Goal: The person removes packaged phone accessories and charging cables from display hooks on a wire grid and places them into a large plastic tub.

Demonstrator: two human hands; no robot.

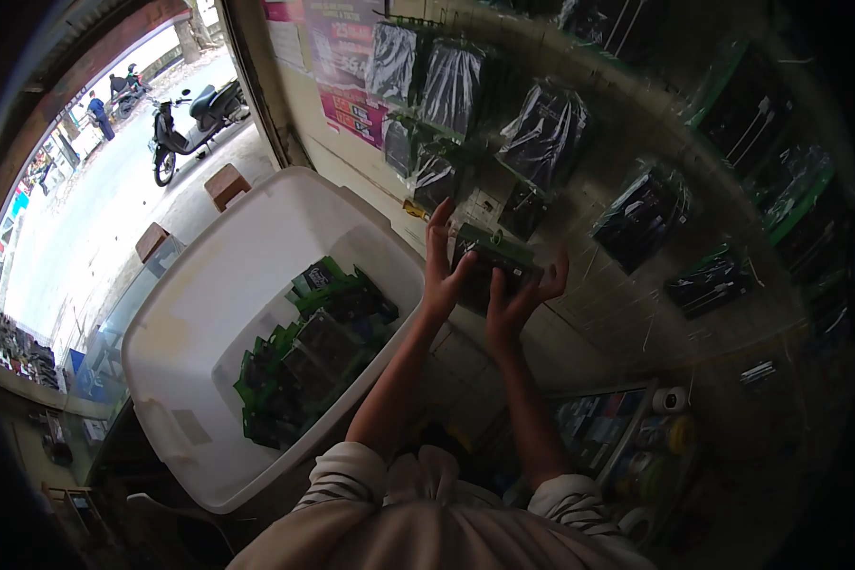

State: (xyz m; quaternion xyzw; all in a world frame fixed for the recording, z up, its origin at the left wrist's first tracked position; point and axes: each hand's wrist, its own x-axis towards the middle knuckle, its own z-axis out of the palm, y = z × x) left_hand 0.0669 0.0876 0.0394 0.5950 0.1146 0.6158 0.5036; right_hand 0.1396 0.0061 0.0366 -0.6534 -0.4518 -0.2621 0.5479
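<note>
In front of the wall, a dark package (pixel 492 251) with a green top edge is held up between my two hands. My left hand (pixel 440 273) grips its left side, the thumb on the near face and a finger reaching upward. On its right side my right hand (pixel 521 302) presses a thumb to the front, with the other fingers bent around the far end. I cannot tell whether it is one package or several together. Similar packages in clear plastic (pixel 541 133) hang on the wall just beyond.
A large white tub (pixel 190 294) stands at the left, with several green-and-black packages (pixel 304 366) inside. A pink poster (pixel 347 66) is on the wall. Low at the right is a shelf with rolls (pixel 670 400). Outside, a scooter (pixel 195 123) is parked.
</note>
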